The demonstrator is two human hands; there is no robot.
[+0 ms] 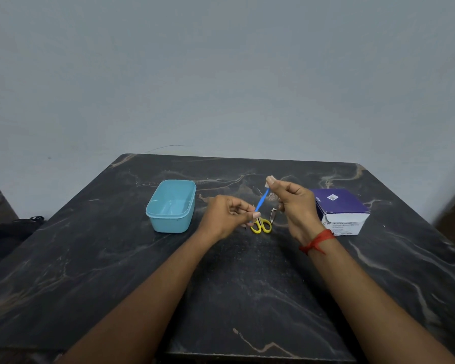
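Observation:
A thin blue stick-like tool (262,200) slants between both hands above the dark marble table (116,258). My left hand (227,215) pinches its lower end. My right hand (292,203), with a red thread on the wrist, pinches a small pale pad (268,180) wrapped on the tool's upper end. Below the hands, small yellow-handled scissors (262,225) lie on the table, and a small metal clipper (273,216) lies beside them.
A light blue plastic tub (171,206), open, stands to the left of my hands. A purple and white box of alcohol swabs (342,210) sits to the right. A grey wall rises behind the table. Dark objects lie on the floor at the far left.

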